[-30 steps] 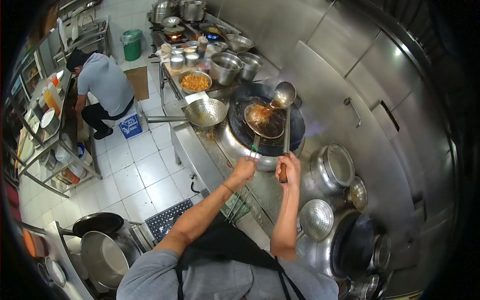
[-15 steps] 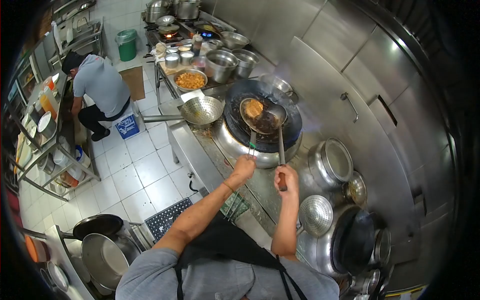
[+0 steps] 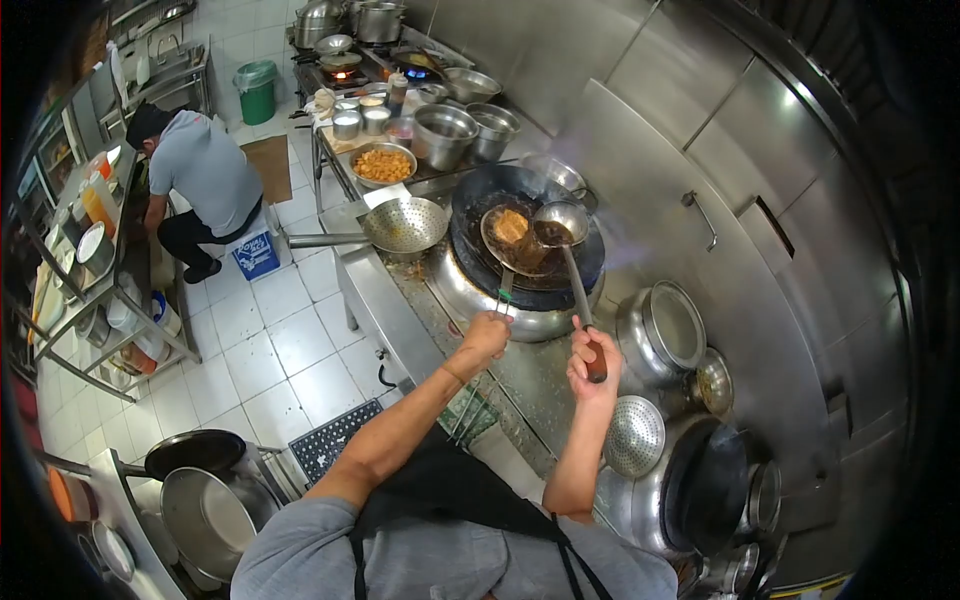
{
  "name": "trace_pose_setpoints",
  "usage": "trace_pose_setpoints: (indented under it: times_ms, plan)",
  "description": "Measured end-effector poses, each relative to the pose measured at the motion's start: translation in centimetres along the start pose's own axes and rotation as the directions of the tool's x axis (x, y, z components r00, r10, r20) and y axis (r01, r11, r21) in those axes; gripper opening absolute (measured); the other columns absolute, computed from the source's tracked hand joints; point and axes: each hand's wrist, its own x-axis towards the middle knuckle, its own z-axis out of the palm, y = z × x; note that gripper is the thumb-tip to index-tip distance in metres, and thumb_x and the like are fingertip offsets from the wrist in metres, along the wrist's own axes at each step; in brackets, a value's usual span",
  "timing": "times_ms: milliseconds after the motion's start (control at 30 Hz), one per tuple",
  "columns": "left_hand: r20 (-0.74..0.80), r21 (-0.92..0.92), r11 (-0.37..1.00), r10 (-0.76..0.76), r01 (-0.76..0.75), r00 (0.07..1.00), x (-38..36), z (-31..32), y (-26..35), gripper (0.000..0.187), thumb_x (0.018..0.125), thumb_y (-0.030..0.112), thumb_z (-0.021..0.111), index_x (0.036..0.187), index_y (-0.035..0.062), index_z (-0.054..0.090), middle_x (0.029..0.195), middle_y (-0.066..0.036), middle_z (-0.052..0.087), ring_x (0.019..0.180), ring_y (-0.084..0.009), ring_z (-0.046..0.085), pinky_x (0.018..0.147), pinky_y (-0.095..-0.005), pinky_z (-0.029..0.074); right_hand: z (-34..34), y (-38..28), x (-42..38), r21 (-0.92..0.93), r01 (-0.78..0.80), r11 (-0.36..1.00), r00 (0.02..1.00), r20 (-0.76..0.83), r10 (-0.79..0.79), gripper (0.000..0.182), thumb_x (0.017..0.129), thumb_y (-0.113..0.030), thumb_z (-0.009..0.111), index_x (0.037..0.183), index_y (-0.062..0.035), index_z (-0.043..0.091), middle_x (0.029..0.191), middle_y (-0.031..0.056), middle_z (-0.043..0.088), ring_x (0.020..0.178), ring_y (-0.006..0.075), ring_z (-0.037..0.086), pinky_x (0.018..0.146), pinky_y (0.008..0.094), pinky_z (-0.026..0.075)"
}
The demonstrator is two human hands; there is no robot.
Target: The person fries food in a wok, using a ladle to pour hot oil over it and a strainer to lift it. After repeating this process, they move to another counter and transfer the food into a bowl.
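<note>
Right over the black wok (image 3: 474, 196), just above the middle of the frame, a round wire strainer (image 3: 540, 266) carries a golden-brown fried piece (image 3: 511, 226). The left hand (image 3: 487, 336) has its fingers closed around the strainer's slim handle, near a green band. The right hand (image 3: 593, 362) grips the brown end of a ladle (image 3: 577, 287), whose steel bowl tilts beside the piece, with dark liquid at its lip. The piece looks puffed and rough, paler than the dark, glossy oil around it; it is probably light, crisp outside and easily broken, so it is better borne from beneath than pinched. The ladle should feel rigid and bowl-heavy when full, best taken far back on its grip, away from the heat. The strainer seems light but may turn in an oily palm. Thin haze hangs at the wok's far edge.
</note>
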Motion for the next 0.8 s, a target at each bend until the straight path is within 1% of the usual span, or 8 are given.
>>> trace_pose_setpoints:
  times_ms: [267,367,400,467,500,567,667,800]
  plan:
    - [0.002,-0.037,0.999,-0.040,0.040,0.999,-0.8,0.0,0.8,0.016,0.086,0.012,0.041,0.094,0.0003,0.049,0.056,0.002,0.041,0.040,-0.0075,0.033,0.035,-0.0238,0.025,1.3,2.1,3.8,-0.205,0.075,0.976,0.996,-0.038,-0.084,0.021,0.078,-0.007,0.051,0.097,0.0012,0.053,0.065,0.0044,0.051,0.042,0.0103,0.045,0.027,0.0237,0.033]
    - [0.011,-0.021,0.999,-0.027,0.028,1.000,-0.8,-0.2,0.6,0.017,0.085,0.012,0.041,0.095,0.0007,0.049,0.057,0.001,0.041,0.040,-0.0075,0.033,0.035,-0.0237,0.025,1.7,2.9,4.2,-0.476,0.163,0.864,0.982,-0.001,-0.186,0.015,0.077,-0.006,0.052,0.091,-0.0003,0.051,0.063,0.0045,0.050,0.038,0.0103,0.046,0.028,0.0237,0.035]
    - [0.008,-0.023,0.999,-0.029,0.029,1.000,-0.8,-0.2,0.5,0.017,0.085,0.012,0.041,0.095,0.0007,0.049,0.057,0.001,0.041,0.040,-0.0075,0.033,0.035,-0.0237,0.025,1.6,3.2,4.3,-0.477,0.160,0.865,0.983,-0.003,-0.183,0.015,0.077,-0.006,0.052,0.091,-0.0003,0.051,0.063,0.0045,0.050,0.038,0.0103,0.046,0.028,0.0237,0.035]
    - [0.014,-0.040,0.999,-0.024,0.025,1.000,-0.8,-0.2,0.3,0.017,0.085,0.012,0.041,0.096,0.0010,0.048,0.058,0.001,0.041,0.041,-0.0074,0.033,0.036,-0.0235,0.025,1.1,3.6,4.7,-0.702,0.202,0.683,0.961,0.007,-0.277,0.012,0.075,-0.005,0.052,0.087,-0.0013,0.050,0.059,0.0040,0.049,0.037,0.0101,0.045,0.029,0.0232,0.035]
    - [0.015,-0.041,0.999,-0.025,0.026,1.000,-0.8,-0.1,0.3,0.017,0.085,0.012,0.041,0.096,0.0010,0.048,0.058,0.001,0.041,0.041,-0.0074,0.033,0.036,-0.0235,0.025,0.9,3.8,4.9,-0.703,0.201,0.682,0.961,0.006,-0.277,0.012,0.075,-0.005,0.052,0.087,-0.0013,0.050,0.059,0.0040,0.049,0.037,0.0101,0.045,0.029,0.0232,0.035]
    - [0.002,0.016,1.000,-0.008,0.008,1.000,-0.8,0.0,0.3,0.017,0.085,0.012,0.041,0.097,0.0009,0.048,0.058,0.001,0.041,0.041,-0.0074,0.033,0.035,-0.0233,0.025,0.6,4.2,5.0,-0.839,0.212,0.501,0.927,0.010,-0.375,0.009,0.074,-0.004,0.052,0.082,-0.0024,0.049,0.056,0.0033,0.048,0.036,0.0100,0.045,0.030,0.0229,0.034]
    - [-0.023,0.014,1.000,0.010,-0.009,1.000,-0.3,0.2,-0.3,0.017,0.086,0.012,0.040,0.097,0.0007,0.048,0.058,0.001,0.041,0.041,-0.0076,0.032,0.035,-0.0234,0.025,-0.2,4.4,4.5,-0.883,0.189,0.430,0.920,0.007,-0.391,0.007,0.073,-0.004,0.052,0.079,-0.0026,0.048,0.056,0.0031,0.048,0.036,0.0102,0.045,0.030,0.0231,0.033]
    - [-0.020,0.043,0.999,0.029,-0.028,0.999,0.2,0.3,-0.4,0.018,0.087,0.013,0.040,0.097,0.0006,0.049,0.059,0.001,0.042,0.042,-0.0079,0.034,0.035,-0.0234,0.025,-1.8,4.2,3.3,-0.836,0.123,0.535,0.937,-0.080,-0.341,0.005,0.074,-0.004,0.052,0.077,-0.0025,0.048,0.058,0.0031,0.048,0.037,0.0107,0.045,0.030,0.0231,0.033]
